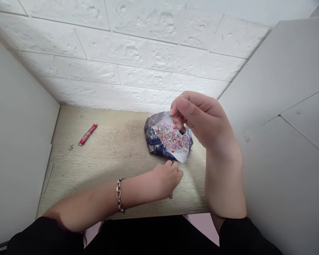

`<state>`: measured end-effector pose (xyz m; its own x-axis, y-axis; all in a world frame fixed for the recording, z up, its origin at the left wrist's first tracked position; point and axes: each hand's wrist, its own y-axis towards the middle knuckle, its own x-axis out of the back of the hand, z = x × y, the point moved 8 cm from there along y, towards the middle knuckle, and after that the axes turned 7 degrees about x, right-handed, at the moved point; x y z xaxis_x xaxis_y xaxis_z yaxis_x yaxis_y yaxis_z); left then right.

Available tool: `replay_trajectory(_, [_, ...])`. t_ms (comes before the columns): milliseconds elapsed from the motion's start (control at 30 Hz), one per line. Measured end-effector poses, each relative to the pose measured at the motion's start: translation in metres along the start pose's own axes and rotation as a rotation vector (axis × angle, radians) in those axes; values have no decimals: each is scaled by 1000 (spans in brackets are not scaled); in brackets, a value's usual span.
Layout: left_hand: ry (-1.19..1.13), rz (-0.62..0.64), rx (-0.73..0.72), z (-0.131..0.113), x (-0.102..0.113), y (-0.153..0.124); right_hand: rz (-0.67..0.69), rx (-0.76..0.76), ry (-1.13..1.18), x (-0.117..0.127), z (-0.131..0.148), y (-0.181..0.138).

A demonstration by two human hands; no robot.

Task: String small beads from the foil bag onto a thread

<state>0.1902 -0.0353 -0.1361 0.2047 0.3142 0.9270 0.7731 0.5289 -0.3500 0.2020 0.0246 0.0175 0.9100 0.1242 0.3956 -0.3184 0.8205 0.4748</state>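
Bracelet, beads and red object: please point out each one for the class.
Bracelet [118, 194]: head view, on its links.
Beads [172, 139]: head view, middle of the pile.
Red object [88, 134]: head view, its middle.

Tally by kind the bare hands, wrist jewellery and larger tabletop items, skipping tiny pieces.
Left hand and right hand, both bare: 2
Silver metal chain-link bracelet: 1
Slim red bar-shaped item: 1
Blue-and-white patterned open container: 1
Total: 5

Worn on my head, the camera looks forward and down — my right hand [206, 118] near it, right of centre — with the wall [127, 46] across the upper frame.
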Motion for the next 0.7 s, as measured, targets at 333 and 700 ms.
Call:
replay_trajectory(333, [-15, -13, -106, 6, -1, 12, -93, 112, 64, -5, 26, -7])
replay_trajectory(700, [-131, 99, -147, 2, -5, 4, -41, 84, 71, -8, 24, -10])
